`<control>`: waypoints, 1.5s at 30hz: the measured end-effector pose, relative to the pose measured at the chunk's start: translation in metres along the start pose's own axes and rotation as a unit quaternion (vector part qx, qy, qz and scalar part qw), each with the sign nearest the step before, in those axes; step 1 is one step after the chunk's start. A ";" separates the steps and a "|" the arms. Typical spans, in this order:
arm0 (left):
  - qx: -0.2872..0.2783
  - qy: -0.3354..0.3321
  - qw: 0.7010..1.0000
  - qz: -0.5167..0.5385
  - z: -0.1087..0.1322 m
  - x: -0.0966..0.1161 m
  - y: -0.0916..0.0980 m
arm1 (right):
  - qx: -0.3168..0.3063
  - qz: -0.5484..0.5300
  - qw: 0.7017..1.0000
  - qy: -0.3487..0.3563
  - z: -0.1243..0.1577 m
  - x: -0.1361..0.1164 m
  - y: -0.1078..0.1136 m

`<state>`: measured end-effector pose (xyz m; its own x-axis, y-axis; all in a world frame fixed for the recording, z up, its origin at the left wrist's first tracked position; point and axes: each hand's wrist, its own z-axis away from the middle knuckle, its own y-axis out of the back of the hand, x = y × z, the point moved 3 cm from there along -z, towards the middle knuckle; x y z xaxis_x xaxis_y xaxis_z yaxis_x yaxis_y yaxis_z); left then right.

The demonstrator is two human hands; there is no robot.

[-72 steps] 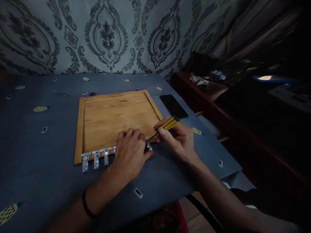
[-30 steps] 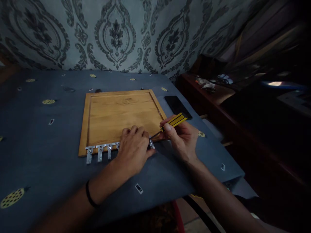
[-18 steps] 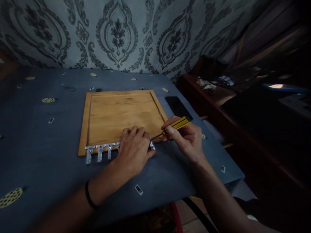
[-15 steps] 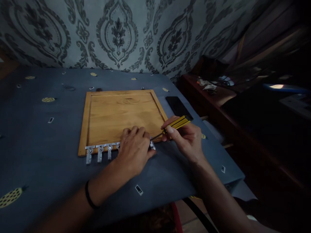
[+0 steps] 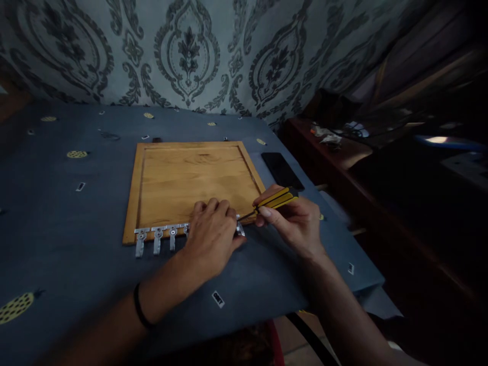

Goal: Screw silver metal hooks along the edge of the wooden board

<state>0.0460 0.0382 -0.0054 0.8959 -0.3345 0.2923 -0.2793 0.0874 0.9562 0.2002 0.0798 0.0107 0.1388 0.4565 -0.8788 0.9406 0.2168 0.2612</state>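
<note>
A framed wooden board lies flat on the table. Silver metal hooks are lined up along its near edge, several showing and others hidden under my left hand. That hand is closed over the near edge, fingers curled on the wood and thumb against the rightmost hook. In my right hand is a screwdriver with a yellow and black handle, held in a pinch. Its shaft slants down left to the rightmost hook; my left hand partly covers the tip.
A blue cloth with pineapple prints covers the table. Right of the board lies a black phone. A dark red wooden ledge with clutter on it runs beyond the table's right side. Patterned fabric hangs behind.
The screwdriver handle has tilted slightly lower and my right hand has turned a little around it. My left hand keeps its place on the board's edge.
</note>
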 end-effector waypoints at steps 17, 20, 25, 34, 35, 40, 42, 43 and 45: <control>0.002 -0.004 1.000 0.008 0.001 -0.002 -0.001 | 0.224 -0.005 0.974 0.025 0.007 0.008 0.005; 0.017 -0.008 1.000 0.002 0.001 -0.001 0.000 | 0.195 -0.007 0.981 -0.002 0.005 0.006 0.001; 0.009 -0.008 1.000 0.005 0.001 0.000 0.000 | 0.164 -0.012 0.986 -0.018 0.006 0.005 -0.003; 0.010 -0.004 1.000 -0.001 0.001 0.000 0.000 | 0.130 -0.020 0.991 -0.033 0.004 0.009 -0.006; 0.009 -0.004 1.000 -0.001 0.001 0.000 0.000 | 0.125 -0.024 0.991 -0.036 0.004 0.010 -0.006; -0.007 0.000 1.000 0.003 0.000 0.001 0.002 | 0.113 0.002 0.993 -0.044 0.006 0.012 -0.006; -0.008 -0.001 1.000 0.004 0.000 0.001 0.002 | 0.114 0.020 0.993 -0.035 0.007 0.013 -0.006; -0.007 -0.002 1.000 0.004 0.000 0.001 0.002 | 0.114 0.029 0.993 -0.029 0.007 0.013 -0.006; -0.001 0.000 1.000 0.003 0.000 0.001 0.001 | 0.112 0.046 0.992 -0.023 0.008 0.013 -0.006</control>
<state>0.0464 0.0384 -0.0044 0.8943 -0.3332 0.2986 -0.2845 0.0916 0.9543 0.1985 0.0772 -0.0058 0.2365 0.4240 -0.8742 0.9679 -0.0244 0.2501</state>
